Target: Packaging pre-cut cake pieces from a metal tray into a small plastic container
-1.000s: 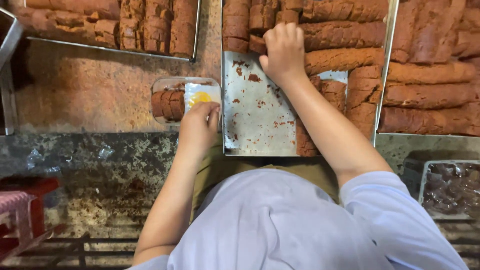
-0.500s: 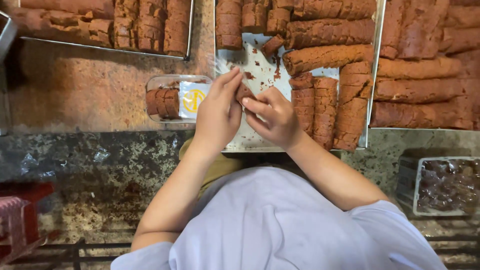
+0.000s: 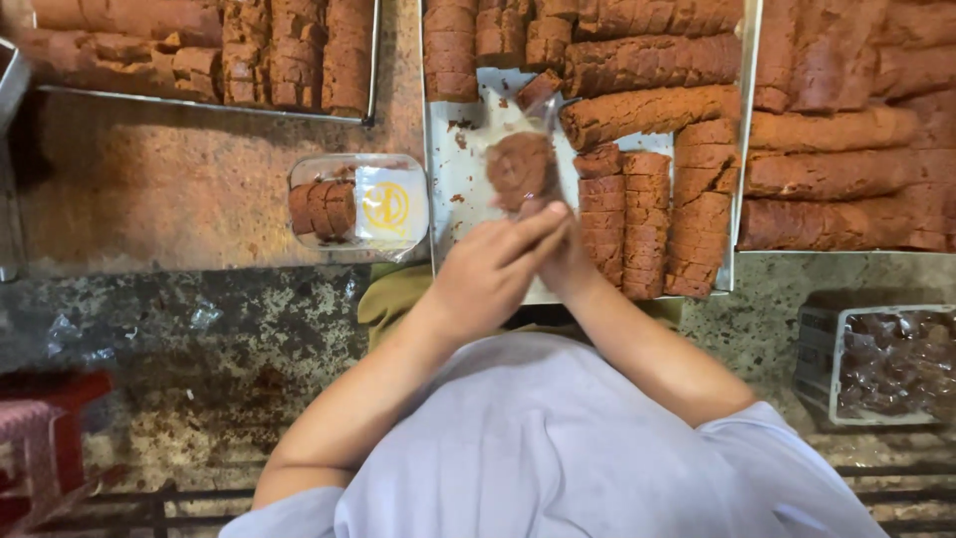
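Observation:
A round brown cake slice wrapped in clear film is held up over the middle metal tray. My left hand and my right hand are pressed together just below it, both gripping the film at its lower end. To the left on the table lies a clear plastic box with several brown slices at its left end and a yellow-marked label on top. Long brown cake rolls and cut pieces fill the right part of the tray.
Another tray of cut brown pieces lies at the top left, and a tray of rolls at the right. A clear tub of dark wrapped pieces stands at the lower right. A red stool is at the lower left.
My right hand came back from the far rolls and my left hand left the plastic box. Both met over the tray, and a wrapped slice now stands above them.

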